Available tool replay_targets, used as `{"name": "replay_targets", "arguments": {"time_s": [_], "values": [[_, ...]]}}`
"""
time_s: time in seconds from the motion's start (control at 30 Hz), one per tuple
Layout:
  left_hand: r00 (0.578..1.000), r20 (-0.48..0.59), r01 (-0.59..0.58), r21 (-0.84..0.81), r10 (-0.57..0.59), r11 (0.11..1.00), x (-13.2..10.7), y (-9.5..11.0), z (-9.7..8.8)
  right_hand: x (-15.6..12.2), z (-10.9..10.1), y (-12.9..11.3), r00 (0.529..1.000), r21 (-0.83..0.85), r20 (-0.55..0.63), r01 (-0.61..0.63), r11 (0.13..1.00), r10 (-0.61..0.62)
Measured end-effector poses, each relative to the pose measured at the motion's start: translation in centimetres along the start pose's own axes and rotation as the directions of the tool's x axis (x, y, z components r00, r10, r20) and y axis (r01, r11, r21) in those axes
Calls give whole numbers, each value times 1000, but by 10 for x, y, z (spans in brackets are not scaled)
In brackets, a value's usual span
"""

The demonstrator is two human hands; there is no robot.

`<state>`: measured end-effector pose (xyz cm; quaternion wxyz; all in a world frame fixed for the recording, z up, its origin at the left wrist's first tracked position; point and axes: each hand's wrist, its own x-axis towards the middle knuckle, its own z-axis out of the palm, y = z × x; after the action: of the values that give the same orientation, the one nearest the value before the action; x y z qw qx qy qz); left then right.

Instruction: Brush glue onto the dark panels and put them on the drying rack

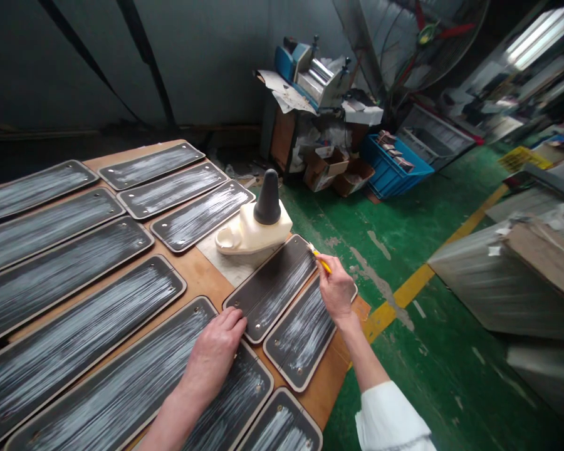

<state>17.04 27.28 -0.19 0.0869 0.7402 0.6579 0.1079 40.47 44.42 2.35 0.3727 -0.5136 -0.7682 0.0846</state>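
Note:
My right hand [337,285] is closed round a yellow-handled brush [323,262], its bristles on the right edge of a dark rounded panel [272,282]. White streaks run along the right side of this panel, while its left side is bare dark. My left hand [220,344] has its fingers curled together at the panel's near left corner, and the thumb is hidden. Right of that panel lies a streaked dark panel [303,332], partly behind my right hand. Beyond them stands a cream plastic container [258,230] with a black cone-shaped top [267,197].
Several streaked panels [89,313] cover the brown board [207,272] to the left. Past the board's right edge is a green floor [404,351] with a yellow line. A blue crate [395,172], cardboard boxes [326,168], a roller machine [314,72] and a large fan [427,37] stand behind.

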Motion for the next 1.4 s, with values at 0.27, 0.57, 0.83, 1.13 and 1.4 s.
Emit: {"name": "replay_targets", "arguments": {"time_s": [0.27, 0.57, 0.83, 1.13, 1.4], "values": [[1000, 26, 11, 8, -11, 1000, 2, 3, -4, -52, 7, -52, 950, 45, 291, 104, 994, -113], [1000, -1, -18, -20, 18, 1000, -4, -2, -7, -94, -17, -100, 864, 514, 489, -396, 761, 119], [999, 2, -35, 1, 35, 999, -6, -5, -5, -10, 1, -37, 997, 215, 72, -32, 976, 17], [1000, 15, -24, -9, 25, 1000, -7, -5, -4, -47, 18, -76, 935, 227, 330, 52, 973, -127], [1000, 1, -13, -32, 13, 999, -8, -4, -12, -59, 15, -89, 823, 621, 541, -529, 578, 173]]}}
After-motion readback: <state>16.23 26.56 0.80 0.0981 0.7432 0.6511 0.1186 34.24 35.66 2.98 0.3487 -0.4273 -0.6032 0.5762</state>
